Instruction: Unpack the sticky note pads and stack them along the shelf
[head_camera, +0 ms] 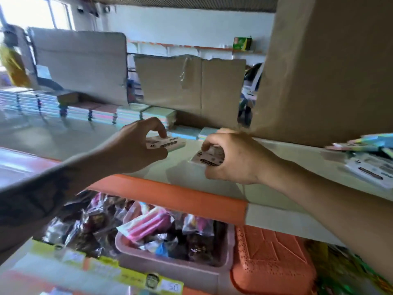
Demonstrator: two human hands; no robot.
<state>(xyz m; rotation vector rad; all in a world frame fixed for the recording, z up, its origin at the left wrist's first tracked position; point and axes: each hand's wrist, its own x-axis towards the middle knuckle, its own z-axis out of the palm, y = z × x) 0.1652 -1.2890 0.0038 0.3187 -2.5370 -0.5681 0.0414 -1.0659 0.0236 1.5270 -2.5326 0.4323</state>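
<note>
Sticky note pads (170, 143): two, one per hands (231, 158).

Below there's a pink bin (170, 264) stuffed with wrapped packets, an orange basket (274, 265) right beside it.

I see a white back wall (191, 24) with a bright window (32, 11) at upper left, and an orange-trimmed wall shelf (191, 46) running across it.

right hand (230, 158) covering most of its pad (209, 156) | loose pads (370, 165) cut off at right edge, smeared | pad label print too blurry to read
</note>
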